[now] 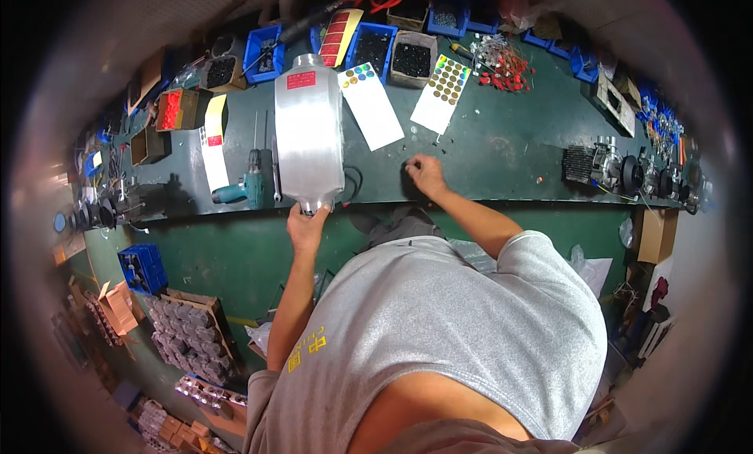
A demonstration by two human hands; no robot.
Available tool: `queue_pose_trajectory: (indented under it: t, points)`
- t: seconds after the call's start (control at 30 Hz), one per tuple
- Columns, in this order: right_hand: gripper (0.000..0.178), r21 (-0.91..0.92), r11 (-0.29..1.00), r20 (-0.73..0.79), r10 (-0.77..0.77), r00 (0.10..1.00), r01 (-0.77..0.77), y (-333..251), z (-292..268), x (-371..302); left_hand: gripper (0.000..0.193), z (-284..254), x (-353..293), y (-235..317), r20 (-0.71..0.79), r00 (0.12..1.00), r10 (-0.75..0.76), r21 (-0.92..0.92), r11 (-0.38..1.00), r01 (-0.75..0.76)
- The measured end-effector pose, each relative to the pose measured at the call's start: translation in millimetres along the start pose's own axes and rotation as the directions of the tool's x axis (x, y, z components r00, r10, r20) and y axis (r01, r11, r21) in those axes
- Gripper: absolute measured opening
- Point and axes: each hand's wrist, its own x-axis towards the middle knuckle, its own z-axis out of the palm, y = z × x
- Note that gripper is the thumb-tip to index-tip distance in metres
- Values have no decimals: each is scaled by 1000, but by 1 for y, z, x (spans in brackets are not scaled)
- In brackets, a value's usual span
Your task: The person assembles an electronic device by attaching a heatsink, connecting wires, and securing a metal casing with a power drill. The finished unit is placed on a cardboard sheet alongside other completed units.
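Note:
A large silver metal housing [310,132], with a narrow neck at each end and a red label near its far end, stands over the front part of the bench. My left hand [306,228] is closed round its near neck at the bench edge. To the right, my right hand [424,174] is low over the bench top with its fingers pinched together; what they hold, if anything, is too small to make out. A few tiny dark pieces lie just beyond that hand. Two sticker sheets, one left [372,113] and one right [441,93], lie farther back.
A teal power drill [243,189] and a wrench [276,172] lie left of the housing. Parts bins, among them a blue one [370,48], line the back. Red-tipped parts [506,70] are heaped at the back right. Motor-like assemblies [612,165] stand at the right.

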Motion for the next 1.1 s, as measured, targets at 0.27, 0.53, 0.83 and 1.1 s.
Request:
queue_pose_trajectory:
  t: [0.27,0.53,0.83,1.1]
  points:
    - [23,-245,967,-53,50,997,-62,-22,-1,42,41,-3,-2,8,65,996,-61,-75,995,65]
    - [19,-290,955,-79,30,996,-52,-31,18,42,72,-52,-8,-26,22,996,-86,-120,989,88]
    - [11,404,819,81,412,907,-408,-7,13,21,73,-147,79,-100,-17,949,315,638,734,-232]
    - [15,645,608,27,588,808,-463,-70,10,-14,84,-183,158,-66,302,918,259,875,306,-374]
